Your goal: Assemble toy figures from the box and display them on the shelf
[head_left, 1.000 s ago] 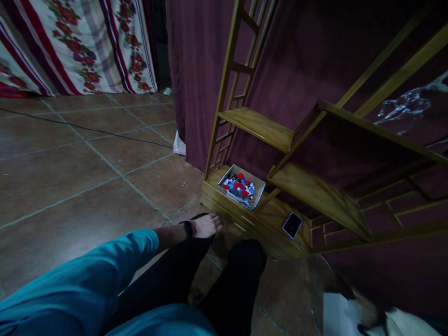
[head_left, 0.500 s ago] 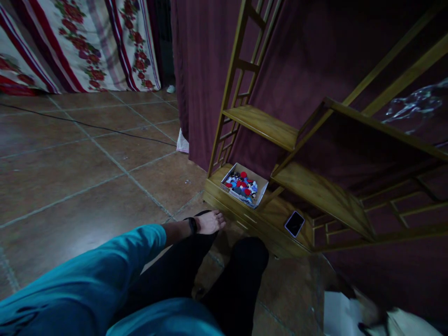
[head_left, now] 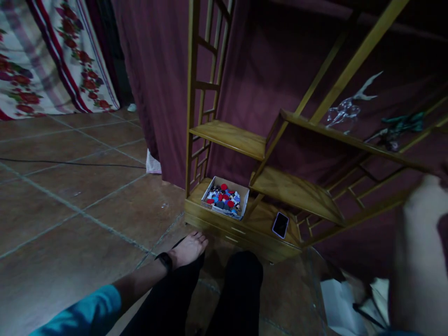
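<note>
My left hand, with a dark watch at the wrist, rests on my left knee, its fingers lying flat and holding nothing. Raised at the right edge, my right hand is smeared by motion near the end of the wooden shelf unit; its fingers cannot be made out. On the unit's low base stands an open box filled with small red, blue, white and dark pieces. A phone with a dark screen lies on the base to the right of the box.
A clear glass-like ornament and a dark green object stand on an upper shelf. White packaging lies on the floor at lower right. A black cable crosses the tiles. A purple curtain hangs behind.
My right hand and forearm have come into view at the right edge. The view has swung to the right, bringing more of the upper shelf into sight. My left hand stays on the knee.
</note>
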### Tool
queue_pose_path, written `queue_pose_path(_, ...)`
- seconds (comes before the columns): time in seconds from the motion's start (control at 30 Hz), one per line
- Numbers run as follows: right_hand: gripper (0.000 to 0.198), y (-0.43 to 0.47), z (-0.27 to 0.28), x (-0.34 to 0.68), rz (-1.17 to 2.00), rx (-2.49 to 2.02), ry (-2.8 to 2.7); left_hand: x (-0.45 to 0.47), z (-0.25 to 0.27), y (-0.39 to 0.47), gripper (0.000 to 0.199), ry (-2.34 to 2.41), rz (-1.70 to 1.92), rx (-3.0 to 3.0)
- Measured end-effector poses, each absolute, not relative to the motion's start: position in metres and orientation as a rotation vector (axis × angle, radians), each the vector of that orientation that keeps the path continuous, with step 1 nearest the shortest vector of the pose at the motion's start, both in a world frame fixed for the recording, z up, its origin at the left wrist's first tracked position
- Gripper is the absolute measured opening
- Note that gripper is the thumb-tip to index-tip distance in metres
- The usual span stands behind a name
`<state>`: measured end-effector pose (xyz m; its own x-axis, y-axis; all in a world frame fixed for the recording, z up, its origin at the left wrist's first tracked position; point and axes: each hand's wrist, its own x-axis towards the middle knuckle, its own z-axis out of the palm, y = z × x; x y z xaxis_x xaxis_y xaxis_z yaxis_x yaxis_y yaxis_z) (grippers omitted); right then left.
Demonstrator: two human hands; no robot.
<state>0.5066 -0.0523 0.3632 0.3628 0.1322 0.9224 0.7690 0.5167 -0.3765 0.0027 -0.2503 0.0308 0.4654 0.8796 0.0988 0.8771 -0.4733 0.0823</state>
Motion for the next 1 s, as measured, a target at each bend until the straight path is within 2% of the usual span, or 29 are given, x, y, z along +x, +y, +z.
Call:
queue_pose_path(0.13, 0.031, -0.114, 0.274, 0.445, -0.29, -1.029, -1.088, 0.0, 0.02, -0.243, 0.027, 1.671, 0.133, 2.589)
queue_pose_path(0.33, 0.026, -0.168, 0.137, 0.347, 0.489, -1.282, -1.188, 0.0, 0.021, -0.214, 0.027, 1.753, 0.063, 2.407)
queue_pose_path(0.47, 0.024, -0.164, 0.075, 0.298, 0.812, -1.256, -1.278, 0.003, 0.033, -0.184, 0.026, 1.839, 0.171, 2.242)
queue_pose_path(0.77, 0.023, -0.106, 0.023, 0.227, 1.006, -1.166, -1.399, -0.013, 0.038, -0.088, 0.025, 1.932, 0.821, 1.592)
queue_pose_path(1.0, 0.023, -0.034, -0.011, 0.198, 0.98, -1.218, -1.431, -0.033, 0.015, -0.025, 0.024, 1.823, 1.13, 1.237)
